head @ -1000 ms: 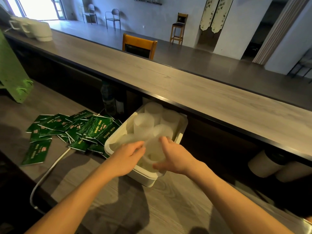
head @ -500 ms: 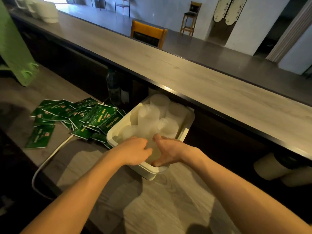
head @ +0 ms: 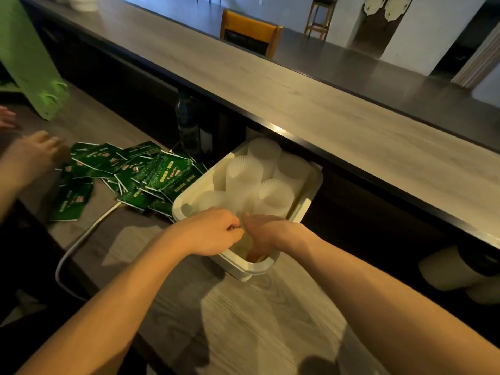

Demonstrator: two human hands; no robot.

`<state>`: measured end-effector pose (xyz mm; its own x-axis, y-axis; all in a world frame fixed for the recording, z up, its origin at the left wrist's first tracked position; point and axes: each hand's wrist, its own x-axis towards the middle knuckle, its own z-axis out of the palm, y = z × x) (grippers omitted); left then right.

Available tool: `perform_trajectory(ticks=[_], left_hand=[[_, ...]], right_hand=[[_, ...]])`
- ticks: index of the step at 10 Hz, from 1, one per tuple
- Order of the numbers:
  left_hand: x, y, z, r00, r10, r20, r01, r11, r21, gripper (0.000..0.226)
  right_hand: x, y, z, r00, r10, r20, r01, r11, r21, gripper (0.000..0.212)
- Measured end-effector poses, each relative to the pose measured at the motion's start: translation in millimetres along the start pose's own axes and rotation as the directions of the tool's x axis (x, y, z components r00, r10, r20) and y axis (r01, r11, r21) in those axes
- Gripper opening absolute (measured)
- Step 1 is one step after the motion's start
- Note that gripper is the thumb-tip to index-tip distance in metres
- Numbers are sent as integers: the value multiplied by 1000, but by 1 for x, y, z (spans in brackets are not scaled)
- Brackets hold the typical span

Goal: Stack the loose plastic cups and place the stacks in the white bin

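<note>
Both hands sank deeper into white bin [head: 303,212] | left hand [head: 213,231] curled, right hand [head: 263,234] gripping cup stack [head: 243,240] | packet [head: 162,171] print unreadable

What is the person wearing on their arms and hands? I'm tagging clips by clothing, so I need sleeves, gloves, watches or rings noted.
Nothing that shows. The left hand and right hand are bare, with no gloves, and no rings can be made out. Both forearms are uncovered up to the picture's edge: no sleeve, watch, bracelet or marking appears. Anything worn higher up the arms is out of view.
</note>
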<state>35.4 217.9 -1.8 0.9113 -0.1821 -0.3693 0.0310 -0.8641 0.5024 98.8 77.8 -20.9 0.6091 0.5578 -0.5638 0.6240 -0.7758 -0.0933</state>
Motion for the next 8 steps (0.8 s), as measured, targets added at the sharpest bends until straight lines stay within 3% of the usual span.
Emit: perform_trajectory(ticks=[2,5,6,8], left_hand=[[-6,2,0,1000,16,-24,-16,1000,-23,38],[-9,13,-2,998,34,-54,-36,999,-34,28],[-9,18,-4,995,49,-88,-52,998,-30,41],[-4,34,-6,977,121,-174,-112,992,62,39]], right_hand=[[-2,0,5,998,-17,-64,17,1000,4,59],[-24,14,-9,991,-69,-115,76,995,61,67],[-35,20,-13,976,-57,-209,80,992,102,63],[-64,33,-14,903,21,-430,115,950,290,36]])
